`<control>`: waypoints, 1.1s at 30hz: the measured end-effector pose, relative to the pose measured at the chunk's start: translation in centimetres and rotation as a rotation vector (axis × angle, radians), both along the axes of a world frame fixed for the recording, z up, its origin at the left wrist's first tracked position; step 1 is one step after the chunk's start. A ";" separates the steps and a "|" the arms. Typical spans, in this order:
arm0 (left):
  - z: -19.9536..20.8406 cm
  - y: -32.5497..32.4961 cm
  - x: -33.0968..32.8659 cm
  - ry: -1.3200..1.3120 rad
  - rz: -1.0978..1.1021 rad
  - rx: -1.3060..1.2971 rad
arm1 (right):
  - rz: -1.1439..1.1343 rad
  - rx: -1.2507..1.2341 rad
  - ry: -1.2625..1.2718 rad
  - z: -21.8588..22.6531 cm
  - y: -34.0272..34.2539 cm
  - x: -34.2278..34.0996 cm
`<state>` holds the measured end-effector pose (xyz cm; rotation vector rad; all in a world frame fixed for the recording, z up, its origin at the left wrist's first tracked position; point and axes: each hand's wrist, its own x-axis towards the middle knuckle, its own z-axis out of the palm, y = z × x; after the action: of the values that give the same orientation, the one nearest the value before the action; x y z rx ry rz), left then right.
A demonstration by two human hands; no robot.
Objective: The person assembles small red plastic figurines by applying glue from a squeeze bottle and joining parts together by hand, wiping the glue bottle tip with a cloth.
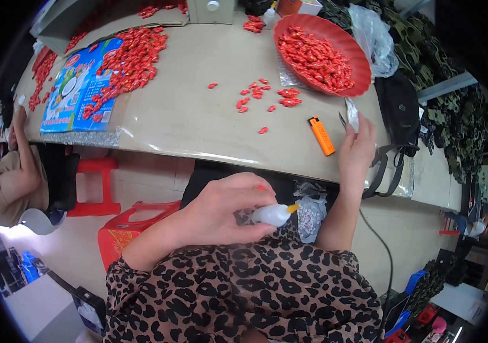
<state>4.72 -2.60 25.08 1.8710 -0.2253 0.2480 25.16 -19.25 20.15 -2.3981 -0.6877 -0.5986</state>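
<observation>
Before the leopard-print top, fingers of the left hand pinch a white bottle with yellow tip. Over the worktop, the right hand's fingers pinch a small white thing. An orange lighter lies between this hand and loose red pieces; a black bag crowds its right side; a filled red tray stands beyond.

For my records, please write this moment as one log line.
left hand: holding white bottle; right hand: touching white wrapped item; orange lighter: on table
</observation>
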 end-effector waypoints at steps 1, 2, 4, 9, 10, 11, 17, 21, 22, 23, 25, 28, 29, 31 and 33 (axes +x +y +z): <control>-0.2 -0.2 0.6 0.050 -0.021 -0.014 | -0.116 -0.002 -0.111 0.1 -0.4 0.5; -0.3 -0.3 1.2 0.100 -0.045 -0.028 | -0.228 -0.102 -0.122 0.3 -0.9 0.8; -1.0 -1.2 2.8 0.106 -0.077 -0.062 | -0.227 -0.177 -0.028 0.3 -2.3 1.8; -3.0 -3.9 7.4 0.342 -0.183 -0.375 | -0.251 0.335 0.252 -0.2 -4.9 2.3; -3.3 -4.3 8.3 0.358 -0.208 -0.331 | -0.096 0.718 0.456 0.2 -4.9 1.5; -3.7 -4.6 9.0 0.357 -0.220 -0.326 | -0.106 0.722 0.450 0.5 -5.0 0.8; -4.1 -6.5 11.2 0.590 -0.337 -0.595 | 0.453 1.175 1.127 0.6 -7.1 -1.1; -4.7 -6.8 11.5 0.600 -0.391 -0.568 | 0.551 1.132 1.217 0.6 -7.5 -1.2; -4.7 -6.7 11.4 0.595 -0.391 -0.575 | 0.569 1.123 1.220 0.7 -7.1 -1.4; -4.7 -6.9 11.5 0.596 -0.392 -0.575 | 0.586 1.124 1.223 0.7 -7.0 -1.3; -5.0 -6.9 11.6 0.592 -0.402 -0.535 | 0.575 1.118 1.184 1.0 -6.9 -1.5; -5.1 -7.0 11.4 0.583 -0.407 -0.539 | 0.540 1.120 1.117 1.1 -6.7 -2.0; -5.2 -7.1 11.3 0.580 -0.399 -0.579 | 0.519 1.130 1.092 1.1 -6.6 -2.1; -5.4 -6.6 11.1 0.570 -0.399 -0.532 | 0.488 1.284 1.075 0.8 -7.0 -1.2; -5.3 -6.7 11.1 0.563 -0.409 -0.484 | 0.444 1.439 1.045 0.8 -7.3 -0.8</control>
<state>15.83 -9.29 19.77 1.3111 -0.1370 -0.4668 24.32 -26.58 20.99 -0.8726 -0.1259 0.3402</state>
